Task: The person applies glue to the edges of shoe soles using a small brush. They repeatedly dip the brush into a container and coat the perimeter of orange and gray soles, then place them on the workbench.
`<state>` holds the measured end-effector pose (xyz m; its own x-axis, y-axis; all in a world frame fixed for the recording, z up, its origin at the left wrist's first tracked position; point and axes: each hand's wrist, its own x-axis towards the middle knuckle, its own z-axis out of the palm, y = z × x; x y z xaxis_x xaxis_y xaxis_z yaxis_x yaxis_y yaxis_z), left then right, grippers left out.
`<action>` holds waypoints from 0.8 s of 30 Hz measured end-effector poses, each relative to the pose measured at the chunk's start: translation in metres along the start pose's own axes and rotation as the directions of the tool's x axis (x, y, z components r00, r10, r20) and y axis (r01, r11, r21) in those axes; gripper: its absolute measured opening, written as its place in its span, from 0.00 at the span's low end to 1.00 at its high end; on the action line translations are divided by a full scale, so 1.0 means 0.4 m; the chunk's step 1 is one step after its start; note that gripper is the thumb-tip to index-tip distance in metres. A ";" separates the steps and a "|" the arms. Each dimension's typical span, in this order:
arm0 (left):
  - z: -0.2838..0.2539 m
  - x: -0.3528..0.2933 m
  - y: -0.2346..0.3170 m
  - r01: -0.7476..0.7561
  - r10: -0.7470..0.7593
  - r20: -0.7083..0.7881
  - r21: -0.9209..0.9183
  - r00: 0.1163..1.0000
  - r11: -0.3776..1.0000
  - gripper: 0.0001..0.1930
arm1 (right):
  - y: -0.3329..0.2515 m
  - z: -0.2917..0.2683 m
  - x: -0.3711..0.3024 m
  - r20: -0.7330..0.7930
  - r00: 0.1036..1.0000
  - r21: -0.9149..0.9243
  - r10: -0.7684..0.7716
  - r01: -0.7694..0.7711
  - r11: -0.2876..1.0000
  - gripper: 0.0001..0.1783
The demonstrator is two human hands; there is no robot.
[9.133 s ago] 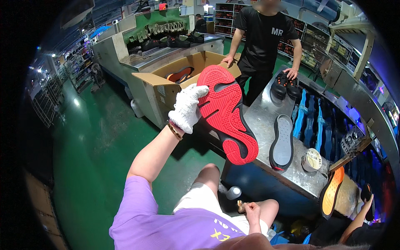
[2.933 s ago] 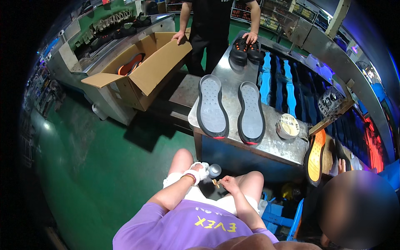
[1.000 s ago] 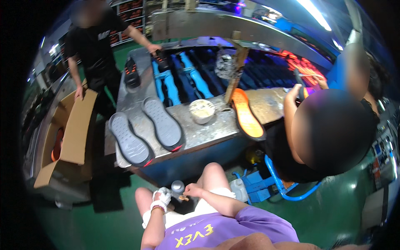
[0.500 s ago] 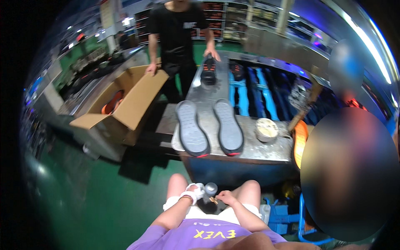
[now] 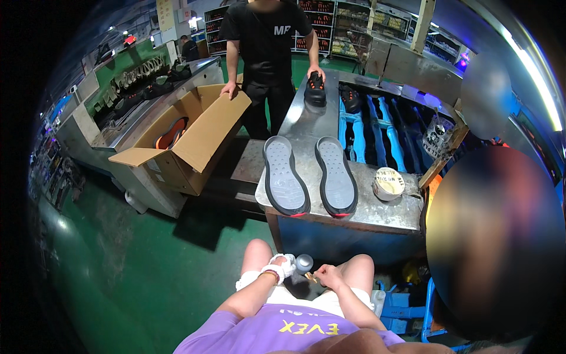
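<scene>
Low between my knees, my left hand (image 5: 283, 265), in a white glove or wrap, closes at the side of a small grey round container (image 5: 304, 263); its fingers are mostly hidden. My right hand (image 5: 330, 275) is closed in a pinch on a thin wooden-coloured stick (image 5: 311, 277), perhaps a brush handle, beside the container. Ahead of me on the metal bench lie two grey shoe soles with black rims, a left sole (image 5: 286, 177) and a right sole (image 5: 336, 177), inner faces up and apart from each other.
Right of the soles stands a round tub (image 5: 388, 183) with a pale top. Across the bench a person in black touches a black shoe (image 5: 315, 91) and a cardboard box (image 5: 215, 133). A conveyor with blue supports (image 5: 386, 138) runs beside the bench. Blue frames (image 5: 404, 310) stand at my right.
The view has shifted, so the bench and soles appear slightly further right. My hands keep nearly the same pose around the container and the stick.
</scene>
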<state>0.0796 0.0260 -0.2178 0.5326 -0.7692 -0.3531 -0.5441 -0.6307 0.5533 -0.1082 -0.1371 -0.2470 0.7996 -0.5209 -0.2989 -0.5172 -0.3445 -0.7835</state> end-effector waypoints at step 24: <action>0.002 0.020 -0.007 -0.004 0.004 0.002 -0.053 1.000 0.999 0.12 | -0.343 -0.934 0.230 -0.729 0.667 -0.255 -0.156 -0.054 0.965 0.19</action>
<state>0.0850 0.0214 -0.2227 0.5292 -0.7720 -0.3522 -0.5112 -0.6213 0.5938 -0.0776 -0.4296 0.0367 0.3910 -0.8630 0.3200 -0.6201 -0.5039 -0.6013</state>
